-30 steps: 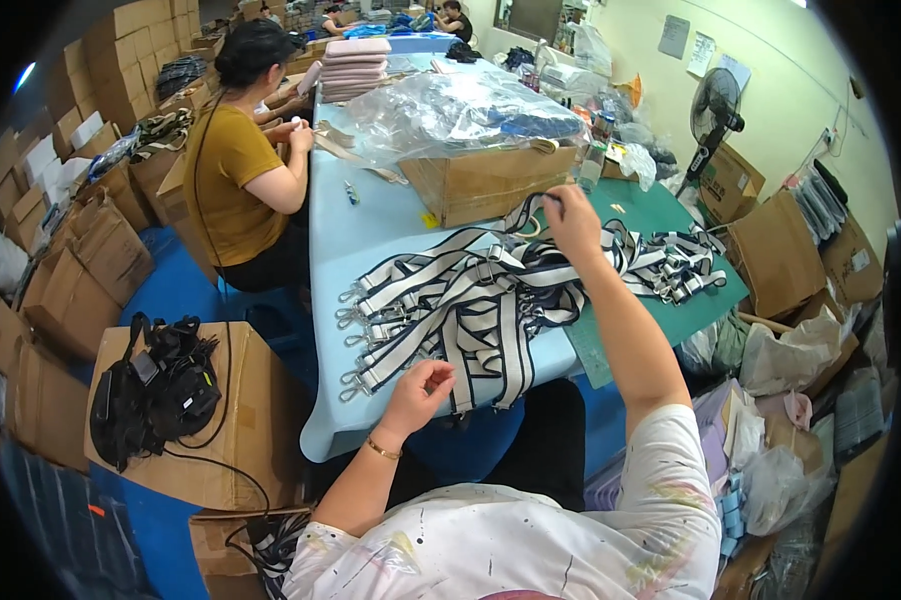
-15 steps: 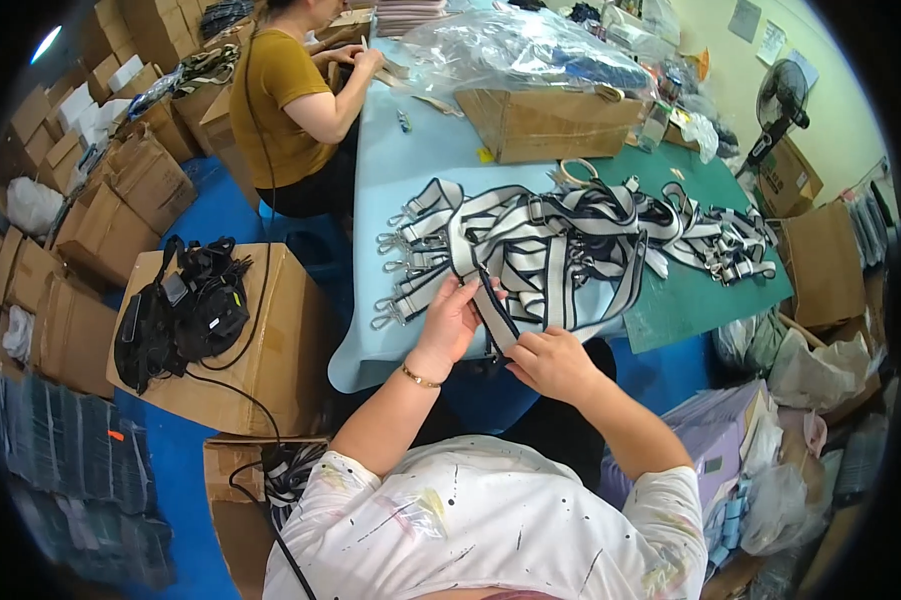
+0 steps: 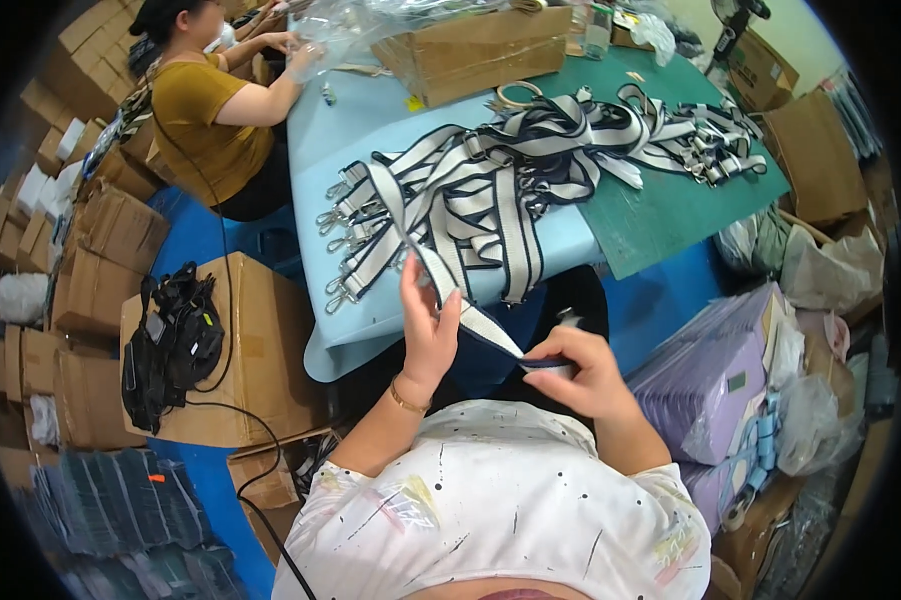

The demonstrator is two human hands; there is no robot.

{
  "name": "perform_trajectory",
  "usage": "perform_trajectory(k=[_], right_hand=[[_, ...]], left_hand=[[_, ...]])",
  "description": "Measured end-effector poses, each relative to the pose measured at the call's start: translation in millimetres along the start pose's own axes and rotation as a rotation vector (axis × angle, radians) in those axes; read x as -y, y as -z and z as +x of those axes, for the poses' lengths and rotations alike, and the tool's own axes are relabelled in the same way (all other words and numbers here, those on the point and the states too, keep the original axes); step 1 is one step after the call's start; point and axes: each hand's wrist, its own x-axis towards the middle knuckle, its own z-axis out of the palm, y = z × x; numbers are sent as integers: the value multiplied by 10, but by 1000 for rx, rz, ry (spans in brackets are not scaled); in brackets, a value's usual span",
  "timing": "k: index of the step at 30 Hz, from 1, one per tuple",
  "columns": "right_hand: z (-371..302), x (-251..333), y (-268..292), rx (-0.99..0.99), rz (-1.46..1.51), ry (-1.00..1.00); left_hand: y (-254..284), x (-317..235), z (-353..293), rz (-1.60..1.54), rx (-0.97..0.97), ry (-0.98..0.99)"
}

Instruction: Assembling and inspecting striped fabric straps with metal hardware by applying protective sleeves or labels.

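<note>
A white webbing strap [image 3: 488, 330] with dark edges runs from the pile down between my hands, in front of the table. My left hand [image 3: 427, 330] has it between thumb and fingers. The strap's lower end is pinched in my right hand [image 3: 582, 368], with a small metal piece showing just above the fingers. A tangled pile of matching straps [image 3: 518, 225] covers the near part of the table. Metal snap hooks [image 3: 338, 292] stick out at its left side, and more metal fittings [image 3: 715, 150] lie at its right end.
The table has a light blue cover [image 3: 365, 328] and a green mat [image 3: 635, 245]. Behind the pile sits an open carton [image 3: 470, 55]. A co-worker [image 3: 205, 130] works at the far left. Black pouches [image 3: 175, 340] rest on a box [image 3: 270, 370]; purple wrapped stacks [image 3: 710, 370] stand right.
My right hand has drawn the strap down and right, away from the table. My left hand has moved lower, and the hands are farther apart. The view has shifted.
</note>
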Motion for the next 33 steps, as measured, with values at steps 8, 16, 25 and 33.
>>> perform_trajectory(k=[8,16,25,33], right_hand=[[88,-12,507,-40,137,85],[82,-220,92,-599,-299,186],[-437,-550,-301,-346,351,-37],[-313,-224,183,-498,711,106]], left_hand=[[-52,-458,-207,632,883,-438],[-266,-883,-165,21,867,210],[-630,-600,-88,381,889,-350],[-475,-705,-25,553,546,-708]])
